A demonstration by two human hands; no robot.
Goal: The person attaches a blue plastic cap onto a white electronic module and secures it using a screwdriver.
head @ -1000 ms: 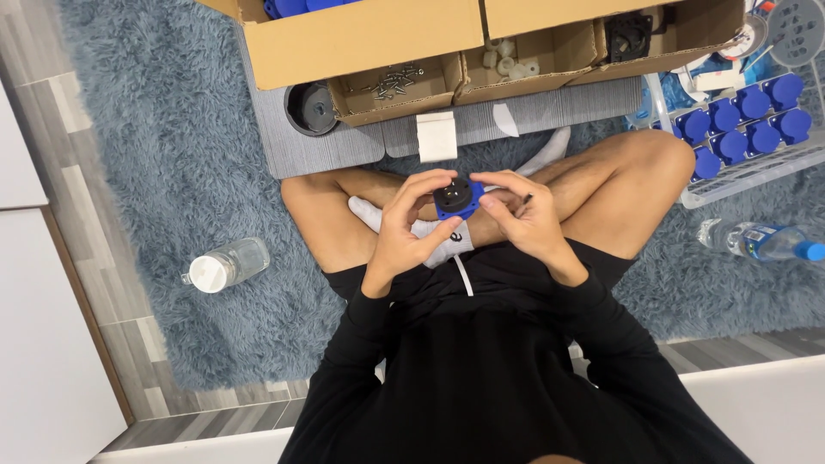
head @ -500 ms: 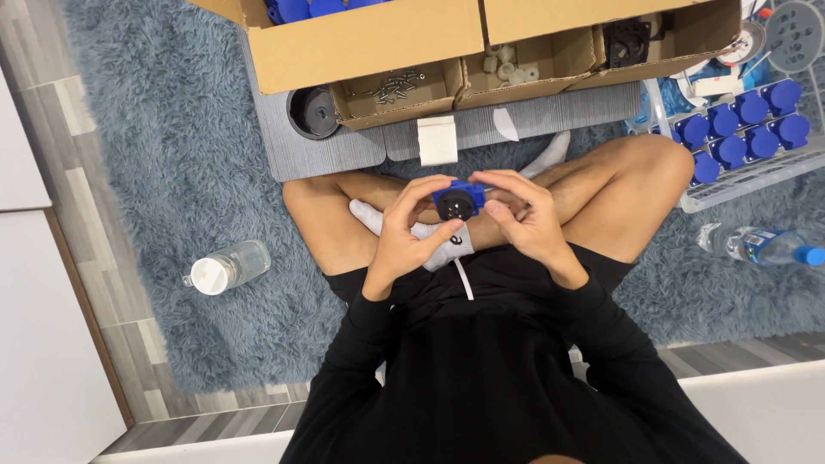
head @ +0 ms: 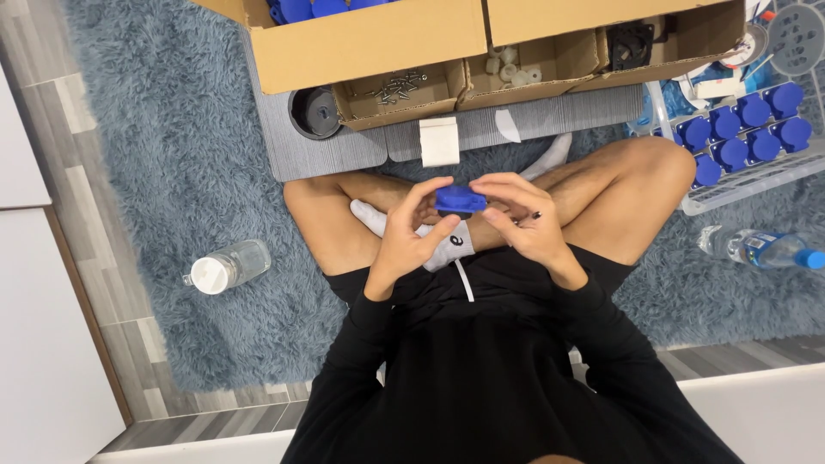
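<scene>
Shaggy blue-grey rug (head: 172, 155), person cross-legged. Left hand (head: 411, 230) and right hand (head: 522, 219) both pinch one blue plastic part (head: 460, 200) over the lap. Tray of blue parts (head: 743, 142) looks finished; screws (head: 397, 84) still boxed.

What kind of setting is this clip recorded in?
Probably a room at home used for hand assembly: the person sits cross-legged on a shaggy blue rug, facing cardboard boxes of small parts and a rack of blue plastic pieces.

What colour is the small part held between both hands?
Blue: the small part between the left hand and right hand, head view.
</scene>
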